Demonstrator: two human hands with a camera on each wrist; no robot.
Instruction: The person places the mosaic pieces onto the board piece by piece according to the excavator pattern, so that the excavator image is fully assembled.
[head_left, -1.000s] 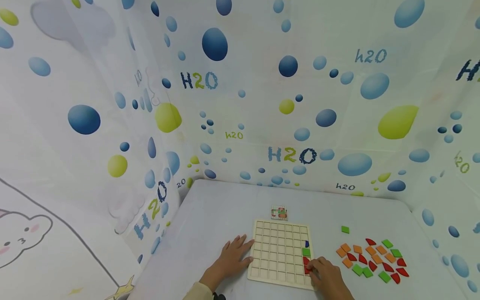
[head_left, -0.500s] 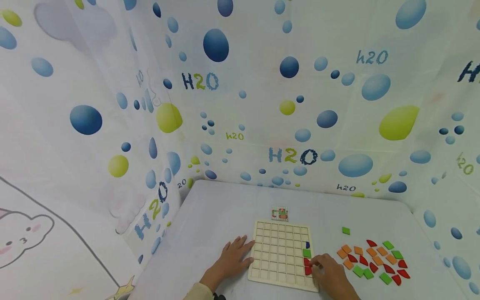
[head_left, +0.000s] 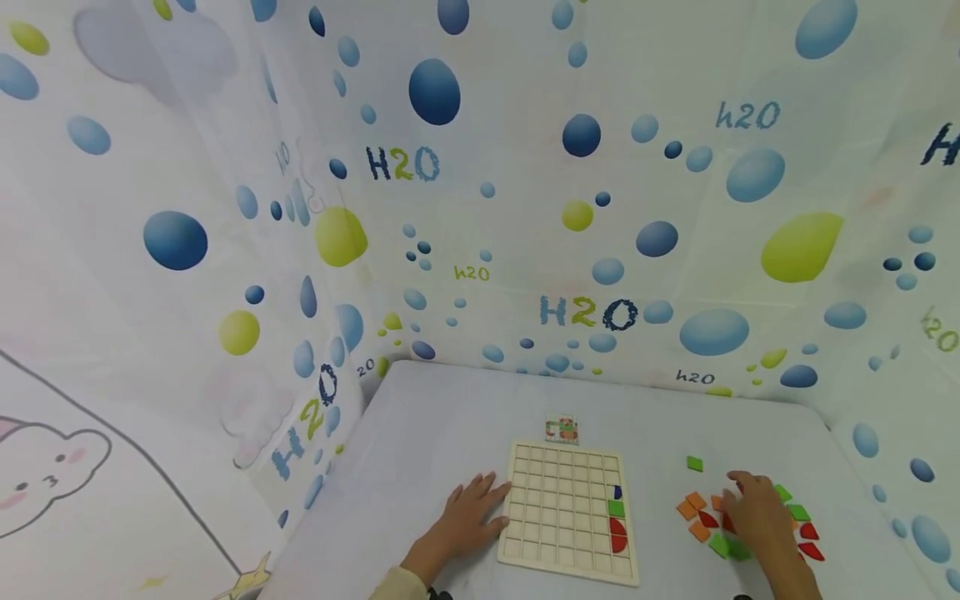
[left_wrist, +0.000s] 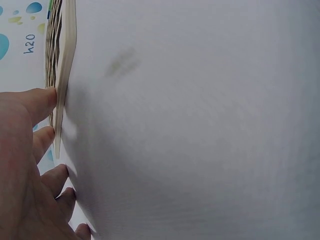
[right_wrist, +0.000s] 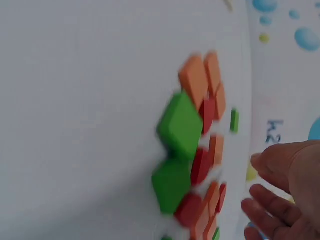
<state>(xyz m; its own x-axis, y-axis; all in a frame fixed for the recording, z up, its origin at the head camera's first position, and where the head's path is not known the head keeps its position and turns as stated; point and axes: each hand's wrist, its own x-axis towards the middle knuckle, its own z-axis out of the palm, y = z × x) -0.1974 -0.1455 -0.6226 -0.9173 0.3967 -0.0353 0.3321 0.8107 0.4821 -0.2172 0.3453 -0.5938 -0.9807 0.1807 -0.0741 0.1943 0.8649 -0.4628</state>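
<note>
A pale wooden grid board (head_left: 555,533) lies on the white table. Along its right column sit a dark blue piece (head_left: 618,492), a green square tile (head_left: 616,508) and two red quarter-round tiles (head_left: 618,544). My left hand (head_left: 468,517) rests at the board's left side, thumb and a finger touching its edge (left_wrist: 65,55) in the left wrist view. Over the scattered tiles at the right hovers my right hand (head_left: 761,517), hiding several of them. The right wrist view shows its thumb and fingers apart, with nothing between them, beyond the green tiles (right_wrist: 180,127).
Orange square tiles (head_left: 687,509), red tiles (head_left: 810,551) and green tiles (head_left: 798,512) lie loose right of the board. One green tile (head_left: 695,463) lies apart behind them. A small patterned card (head_left: 562,429) lies behind the board. Printed cloth walls (head_left: 525,250) surround the table.
My right hand has let go of the red tile on the board's right column and moved right, over the loose tiles. My left hand has stayed at the board's edge.
</note>
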